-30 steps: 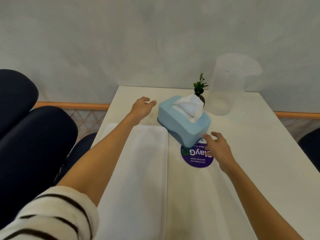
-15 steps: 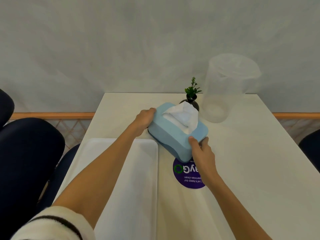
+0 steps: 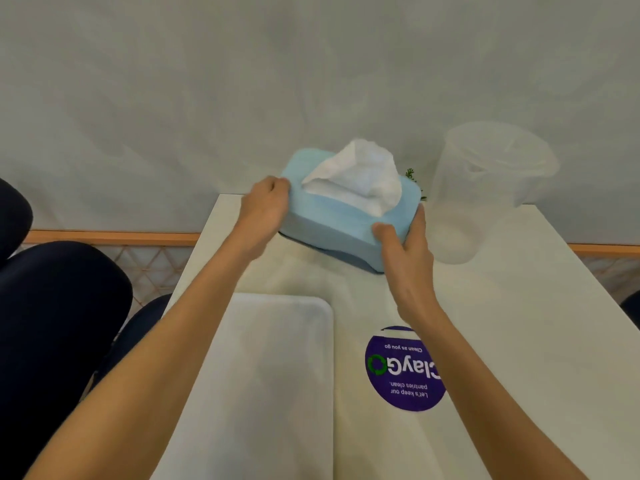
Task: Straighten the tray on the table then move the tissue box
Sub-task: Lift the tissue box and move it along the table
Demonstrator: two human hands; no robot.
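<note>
The light blue tissue box (image 3: 341, 216), with a white tissue sticking out of its top, is held up off the white table (image 3: 519, 323), tilted, near the far edge. My left hand (image 3: 265, 211) grips its left end and my right hand (image 3: 407, 252) grips its near right corner. The white tray (image 3: 270, 375) lies flat on the left part of the table, its long sides parallel to the table edge, under my left forearm.
A clear plastic jug (image 3: 485, 188) stands at the far right of the table. A small green plant (image 3: 414, 178) peeks out behind the box. A round purple sticker (image 3: 405, 372) is on the table. Dark chairs (image 3: 59, 323) stand to the left. A grey wall is behind.
Both hands closed on the ends of the tissue box, then lifted it off the purple sticker and carried it away from me toward the far edge. The sticker now shows in full.
</note>
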